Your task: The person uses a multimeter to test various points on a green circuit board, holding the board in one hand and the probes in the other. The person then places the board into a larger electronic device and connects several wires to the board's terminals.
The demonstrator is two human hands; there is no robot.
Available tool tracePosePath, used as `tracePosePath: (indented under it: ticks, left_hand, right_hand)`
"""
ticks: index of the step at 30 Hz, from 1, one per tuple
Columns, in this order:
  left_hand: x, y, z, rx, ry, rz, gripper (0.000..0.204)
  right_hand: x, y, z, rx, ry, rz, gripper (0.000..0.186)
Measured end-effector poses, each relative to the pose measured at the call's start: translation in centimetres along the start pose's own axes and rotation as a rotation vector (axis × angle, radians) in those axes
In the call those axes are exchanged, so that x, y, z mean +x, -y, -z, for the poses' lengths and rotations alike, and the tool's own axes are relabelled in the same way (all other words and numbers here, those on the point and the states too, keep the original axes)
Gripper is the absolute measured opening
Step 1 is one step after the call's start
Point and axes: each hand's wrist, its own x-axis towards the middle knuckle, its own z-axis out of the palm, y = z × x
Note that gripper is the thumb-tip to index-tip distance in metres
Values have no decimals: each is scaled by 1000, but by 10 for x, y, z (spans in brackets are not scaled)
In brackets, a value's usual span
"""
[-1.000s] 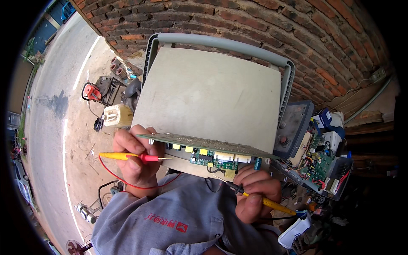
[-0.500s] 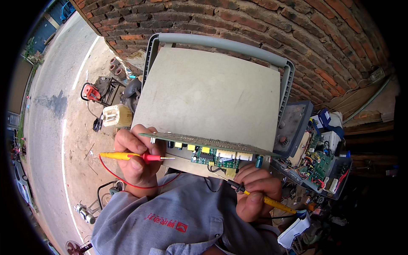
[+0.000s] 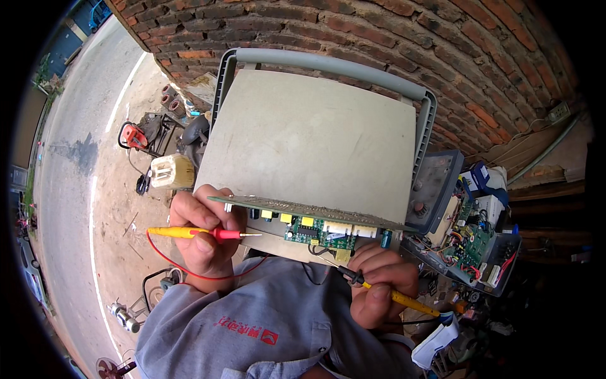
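My left hand is closed around a red-and-yellow test probe, its metal tip pointing right. The fingers of that hand are also at the left end of a green circuit board, which stands nearly edge-on with chips, yellow blocks and white connectors on its near side. My right hand is closed on a black-and-yellow test probe. Its tip points up and left, close to the board's lower parts beside a short black wire; whether it touches cannot be told. A red lead loops from the left probe.
Beyond the board is a large beige panel with a grey handle bar, against a brick wall. An opened device with wired boards lies at right. A plastic jug and a red machine stand on the ground at left.
Both hands keep their grips on the probes. The board and the probe tips shift only very slightly.
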Motion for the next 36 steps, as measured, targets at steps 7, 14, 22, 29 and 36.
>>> tracePosePath:
  ticks: [7,14,22,29,36]
  left_hand:
    - [0,0,0,-3,3,5,29]
    - [-2,2,2,-27,-32,-6,35]
    - [-4,1,2,-16,-43,-2,35]
    - [-3,1,1,-10,-45,-3,35]
    - [-1,0,0,-5,16,9,28]
  right_hand:
    - [0,-1,1,-7,13,11,22]
    - [0,-1,-1,7,-14,10,22]
    - [0,-1,0,-7,4,9,23]
    - [1,-1,0,-5,15,16,22]
    - [-2,-1,0,-1,3,8,22]
